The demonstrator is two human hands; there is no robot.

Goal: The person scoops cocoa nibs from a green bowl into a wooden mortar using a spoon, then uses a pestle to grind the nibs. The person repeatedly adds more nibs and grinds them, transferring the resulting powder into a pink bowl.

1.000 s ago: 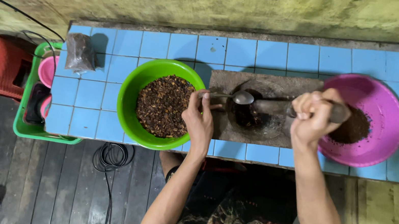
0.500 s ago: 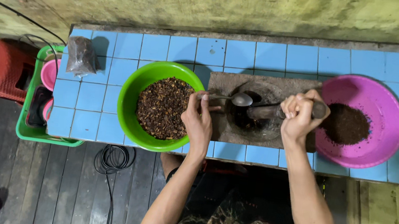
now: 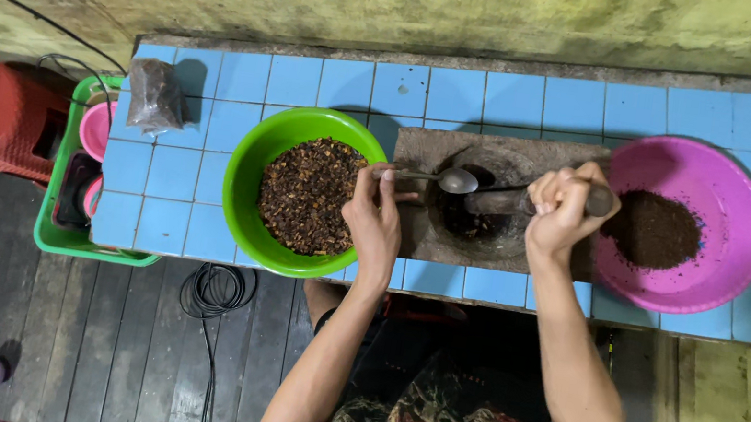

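Spoon and pestle over the stone mortar

Metal spoon [image 3: 443, 178] lay level, bowl above the dark hollow of the grey mortar [image 3: 478, 200]; dark pestle [image 3: 590, 200] slanted down into that hollow, dark grounds inside.

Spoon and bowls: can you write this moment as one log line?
left hand: holds spoon over stone mortar | right hand: grips pestle | green bowl: coarse bits | pink bowl: dark powder

Glossy plastic bowls [image 3: 259, 142] – shiny metal spoon [image 3: 457, 180] – rough stone mortar [image 3: 420, 236], glazed tiles [image 3: 506, 98].
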